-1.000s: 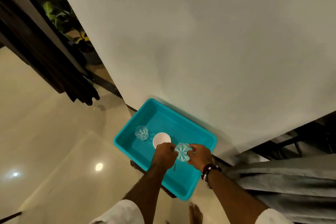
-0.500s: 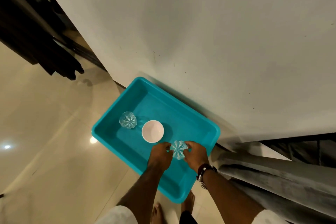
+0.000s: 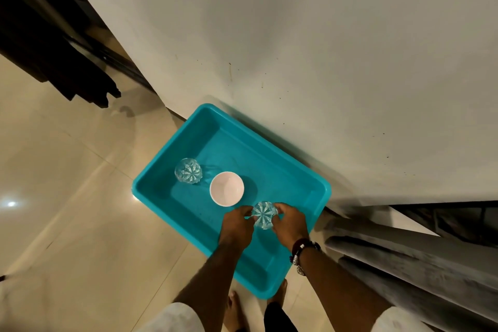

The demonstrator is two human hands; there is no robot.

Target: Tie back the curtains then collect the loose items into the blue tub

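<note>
The blue tub (image 3: 322,188) lies on the tiled floor against a white wall. Inside it stand a cut-glass tumbler (image 3: 188,171) at the left and a white bowl (image 3: 227,188) beside it. A second cut-glass tumbler (image 3: 264,214) is held upright low inside the tub, near its front side. My left hand (image 3: 235,226) grips it from the left and my right hand (image 3: 290,225) from the right. Whether the glass rests on the tub's bottom, I cannot tell. A grey curtain (image 3: 420,272) hangs in folds at the lower right.
A dark curtain (image 3: 67,73) hangs at the upper left beside a sliding-door track. The white wall (image 3: 323,62) rises right behind the tub. Glossy beige floor tiles (image 3: 67,210) spread to the left. My bare feet (image 3: 234,310) stand just in front of the tub.
The view has tilted down and closer to the tub. Both hands with the glass have sunk lower into the tub, near the bowl.
</note>
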